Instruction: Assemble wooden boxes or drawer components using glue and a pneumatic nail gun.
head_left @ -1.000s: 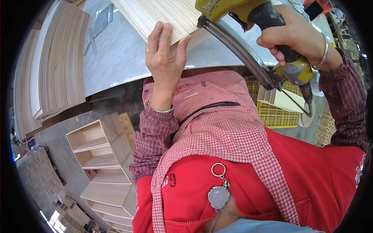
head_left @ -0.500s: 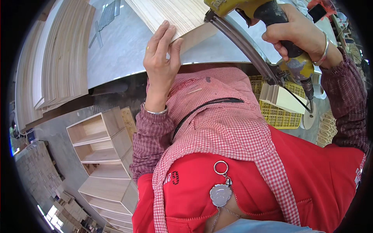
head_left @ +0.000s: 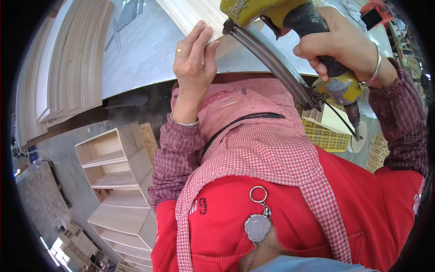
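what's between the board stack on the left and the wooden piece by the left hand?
Head view: thin grey strips on the pale tabletop, whose surface otherwise shows bare there.

So, lettering in my view: there's a short pale word on the yellow nail gun [head_left: 258, 11], right up at the top middle. My red jacket [head_left: 226, 215] has a black-and-white chest print [head_left: 198, 206] left of centre, its white part running in under my apron strap [head_left: 183, 226], plus white sleeve lettering [head_left: 416, 204] at far right, too small to read.
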The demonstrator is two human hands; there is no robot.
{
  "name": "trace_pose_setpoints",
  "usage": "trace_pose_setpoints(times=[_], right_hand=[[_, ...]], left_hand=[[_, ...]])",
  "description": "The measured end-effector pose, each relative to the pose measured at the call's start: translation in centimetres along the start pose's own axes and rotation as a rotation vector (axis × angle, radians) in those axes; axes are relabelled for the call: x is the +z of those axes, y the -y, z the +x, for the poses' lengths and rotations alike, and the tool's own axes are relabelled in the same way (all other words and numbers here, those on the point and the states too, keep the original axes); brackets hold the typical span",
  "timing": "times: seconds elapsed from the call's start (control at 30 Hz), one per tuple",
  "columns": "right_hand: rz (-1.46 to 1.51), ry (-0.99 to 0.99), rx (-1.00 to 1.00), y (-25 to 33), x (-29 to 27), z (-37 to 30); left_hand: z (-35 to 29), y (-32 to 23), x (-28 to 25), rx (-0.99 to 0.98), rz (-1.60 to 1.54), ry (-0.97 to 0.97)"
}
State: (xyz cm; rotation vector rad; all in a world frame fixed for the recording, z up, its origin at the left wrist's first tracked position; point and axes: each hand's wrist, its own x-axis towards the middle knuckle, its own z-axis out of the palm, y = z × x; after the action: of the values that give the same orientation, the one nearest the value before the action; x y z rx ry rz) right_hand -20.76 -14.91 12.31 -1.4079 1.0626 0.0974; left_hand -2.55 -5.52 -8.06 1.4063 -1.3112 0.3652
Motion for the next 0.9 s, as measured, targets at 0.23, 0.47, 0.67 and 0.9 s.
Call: trace_pose_setpoints(times=[0.23,0.47,0.67,0.9], right_hand=[[-0.028,0.006,0.023,0.2,0.0,0.2],[-0.129,-0.027,-0.019,0.3,-0.2,-0.4],[-0.296,-0.024,-0.096,0.8,0.2,-0.6],[-0.246,-0.021,-0.080,0.8,0.3,-0.5]], left_hand=[[0.3,-0.3,0.1,0.009,0.011,0.026],[0.3,-0.3,0.1,0.014,0.026,0.036],[0.5,0.4,-1.2,-0.017,-0.072,0.107],[0.4,1.9,-2.5,0.025,-0.078,0.069]])
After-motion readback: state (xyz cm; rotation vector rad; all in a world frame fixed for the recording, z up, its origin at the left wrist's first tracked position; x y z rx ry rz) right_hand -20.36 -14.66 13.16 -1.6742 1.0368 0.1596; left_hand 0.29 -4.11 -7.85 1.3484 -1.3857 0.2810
